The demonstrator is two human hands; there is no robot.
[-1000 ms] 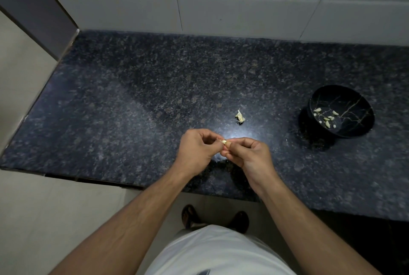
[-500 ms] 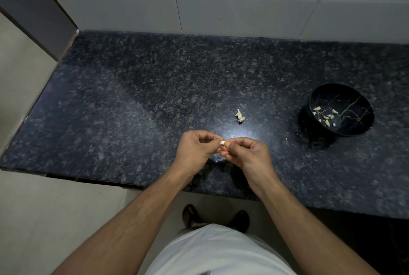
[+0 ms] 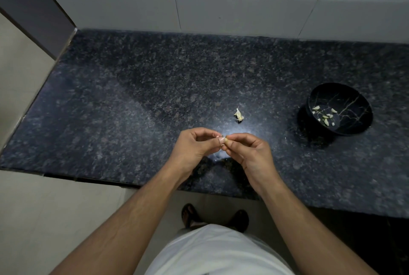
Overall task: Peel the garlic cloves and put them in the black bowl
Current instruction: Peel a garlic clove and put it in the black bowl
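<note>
Both hands met just in front of the dark speckled granite countertop (image 3: 155,88) edge nearest me. My left hand (image 3: 194,148) and right hand (image 3: 250,153) each pinched the same small pale garlic clove (image 3: 226,140) between thumb and fingertips, fingers curled, clove mostly hidden; couldn't tell how much skin was left on it. Small scrap of pale papery garlic skin (image 3: 238,115) lay on the countertop just beyond my hands. Round black bowl with thin gold veining (image 3: 354,99) sat on the countertop well to the right, several peeled cloves (image 3: 326,116) inside it.
</note>
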